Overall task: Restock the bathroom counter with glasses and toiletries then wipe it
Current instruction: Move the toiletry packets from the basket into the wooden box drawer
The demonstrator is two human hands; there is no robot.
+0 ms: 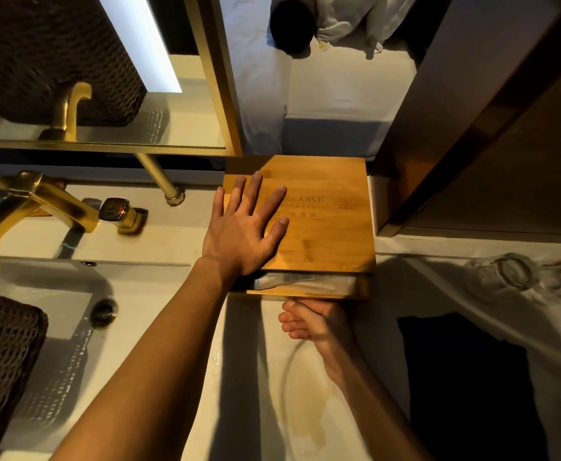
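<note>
A wooden toiletry box (325,234) with a printed lid stands on the white counter (186,247) against the mirror. My left hand (242,227) lies flat on the lid's left side, fingers spread. The lid sits slid back, so a strip of the box's front is uncovered, and a wrapped toiletry packet (305,281) shows there. My right hand (312,319) is at the box's front edge, palm up and fingers loosely curled, holding nothing I can see. Two clear glasses (512,271) stand upside down on the counter to the right.
A gold faucet (23,207) and its handle (119,211) stand left over the sink (56,294). A dark woven basket (3,361) sits at the near left. A dark cloth (465,377) lies at the near right. The mirror's gold frame (219,78) rises behind the box.
</note>
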